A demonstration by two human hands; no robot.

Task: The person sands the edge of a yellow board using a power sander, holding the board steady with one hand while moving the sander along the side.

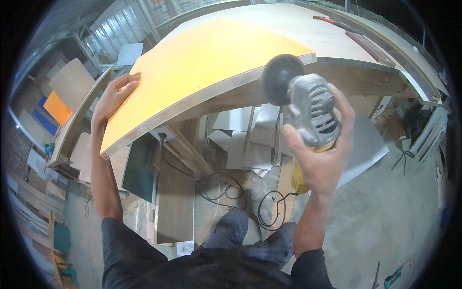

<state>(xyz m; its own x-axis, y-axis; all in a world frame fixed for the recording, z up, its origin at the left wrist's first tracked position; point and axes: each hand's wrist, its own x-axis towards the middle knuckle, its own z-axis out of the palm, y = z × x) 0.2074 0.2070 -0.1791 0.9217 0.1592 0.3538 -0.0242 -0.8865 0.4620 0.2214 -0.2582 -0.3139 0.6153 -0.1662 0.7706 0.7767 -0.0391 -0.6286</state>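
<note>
A large yellow-orange board [207, 72] lies on the workbench, its pale raw edge facing me. My left hand [118, 94] grips the board's left edge, fingers over the top. In my right hand [320, 164] is an angle grinder [315, 113] with a dusty grey head and yellow body, held upright. Its round dark disc [283, 79] is at the right end of the board's near edge; whether it touches I cannot tell. The grinder's black cord [269, 224] loops down toward the floor near my legs.
A hammer with a red and black handle [332, 22] lies on the pale bench top [269, 24]. Beneath are white sheet offcuts [255, 144], a plugged-in socket [162, 136] and coiled cable. Boards stand at the left. Tools with teal grips [393, 278] lie on the floor at lower right.
</note>
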